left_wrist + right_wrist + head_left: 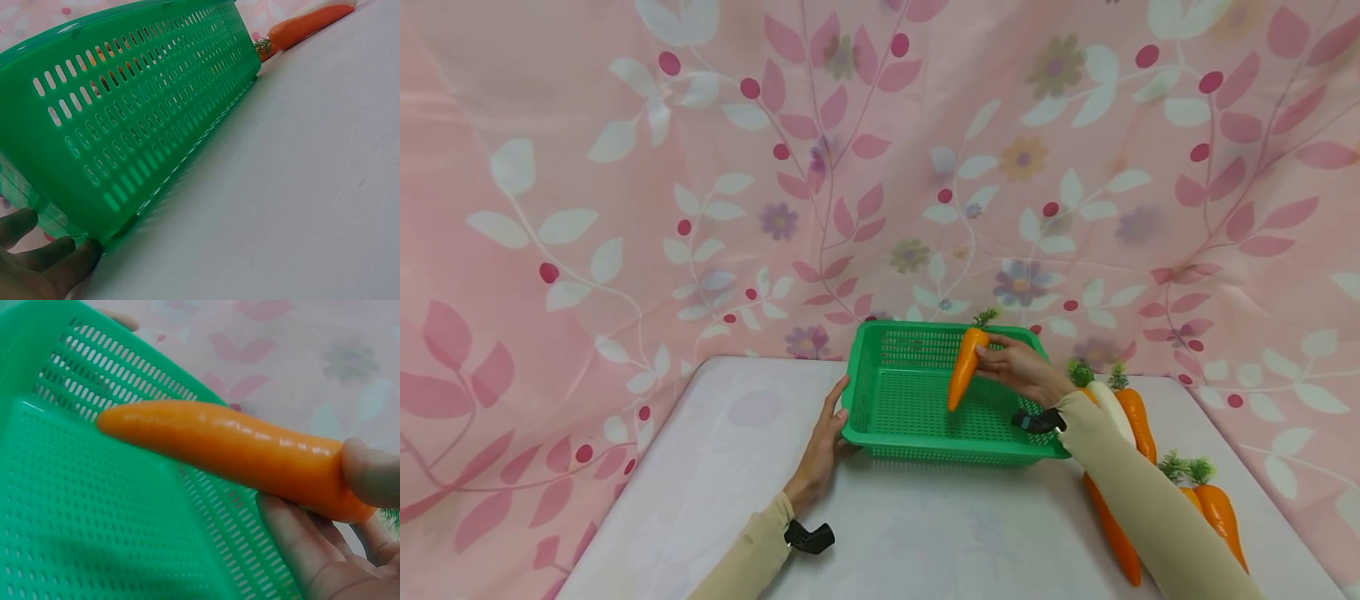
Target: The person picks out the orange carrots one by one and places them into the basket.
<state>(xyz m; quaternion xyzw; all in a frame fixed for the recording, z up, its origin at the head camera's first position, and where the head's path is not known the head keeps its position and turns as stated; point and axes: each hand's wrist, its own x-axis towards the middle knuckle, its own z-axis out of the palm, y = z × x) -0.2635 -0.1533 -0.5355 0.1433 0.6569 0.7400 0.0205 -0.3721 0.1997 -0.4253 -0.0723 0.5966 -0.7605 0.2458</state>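
Observation:
A green slotted basket [925,457] [137,119] [94,519] stands at the middle of a white table. My right hand [990,358] [325,500] pinches the thick end of an orange toy carrot [964,371] [231,447], thumb on one side and fingers under it. The carrot hangs tip-down over the inside of the basket, clear of its floor. My left hand [831,417] [44,259] rests with straight fingers against the basket's near left corner.
Several more toy carrots lie on the table right of the basket: a white one [1111,408] and orange ones [1138,421] [1221,512] [306,26]. A pink floral curtain [700,167] hangs behind. The table [925,533] narrows toward the back.

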